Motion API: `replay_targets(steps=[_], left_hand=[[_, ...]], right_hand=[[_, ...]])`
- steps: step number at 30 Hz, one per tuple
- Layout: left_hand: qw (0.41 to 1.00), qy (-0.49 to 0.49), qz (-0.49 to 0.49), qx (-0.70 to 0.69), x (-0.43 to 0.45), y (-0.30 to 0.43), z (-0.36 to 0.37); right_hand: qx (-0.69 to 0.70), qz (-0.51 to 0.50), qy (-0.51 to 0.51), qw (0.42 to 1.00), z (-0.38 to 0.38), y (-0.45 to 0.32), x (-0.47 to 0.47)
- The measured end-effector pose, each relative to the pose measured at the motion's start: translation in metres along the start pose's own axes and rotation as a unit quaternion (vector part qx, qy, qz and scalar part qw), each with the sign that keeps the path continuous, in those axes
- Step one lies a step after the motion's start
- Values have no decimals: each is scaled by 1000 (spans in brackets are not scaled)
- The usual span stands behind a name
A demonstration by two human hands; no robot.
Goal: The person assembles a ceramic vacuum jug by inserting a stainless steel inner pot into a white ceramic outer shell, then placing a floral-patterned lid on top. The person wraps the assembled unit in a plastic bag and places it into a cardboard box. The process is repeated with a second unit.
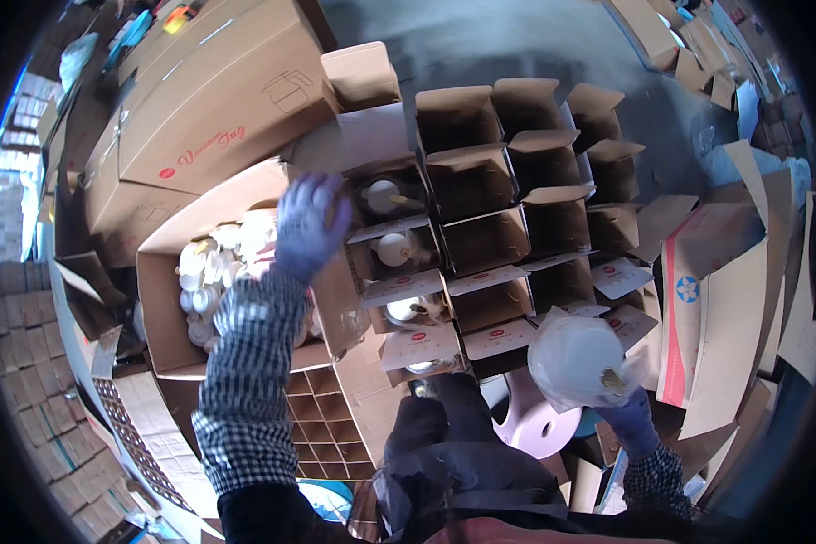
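Note:
My left hand (311,221), in a purple-grey work glove, is raised over the right wall of a cardboard carton (160,319) that holds many white and cream lids or caps (207,299). Its fingers are spread and nothing shows in them. My right hand (629,408), gloved too, grips a white vacuum jug wrapped in clear plastic (578,357), with a gold-coloured part facing me. Between the hands stand rows of small cardboard boxes (483,241) with raised flaps. Several boxes in the left column hold white jugs (394,248).
Large closed cartons (224,102) stand at the upper left. A pink plastic stool (537,415) is below the jug. A cardboard divider grid (323,421) lies below the lid carton. Open cartons (727,319) crowd the right side.

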State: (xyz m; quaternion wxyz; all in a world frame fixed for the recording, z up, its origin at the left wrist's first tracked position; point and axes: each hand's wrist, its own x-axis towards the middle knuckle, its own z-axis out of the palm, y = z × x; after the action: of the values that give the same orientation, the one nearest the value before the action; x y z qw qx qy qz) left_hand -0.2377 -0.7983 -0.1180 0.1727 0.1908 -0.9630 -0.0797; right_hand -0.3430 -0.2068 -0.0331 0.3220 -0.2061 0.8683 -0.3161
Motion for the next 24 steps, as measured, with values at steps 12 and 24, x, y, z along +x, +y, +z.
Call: replay_targets(steps=[12, 24], left_hand=[[921, -320, -25, 222, 66, -47, 59], [994, -97, 14, 39, -20, -46, 55]], right_hand=[[261, 186, 275, 906, 7, -37, -68], [331, -178, 105, 921, 85, -264, 356]])
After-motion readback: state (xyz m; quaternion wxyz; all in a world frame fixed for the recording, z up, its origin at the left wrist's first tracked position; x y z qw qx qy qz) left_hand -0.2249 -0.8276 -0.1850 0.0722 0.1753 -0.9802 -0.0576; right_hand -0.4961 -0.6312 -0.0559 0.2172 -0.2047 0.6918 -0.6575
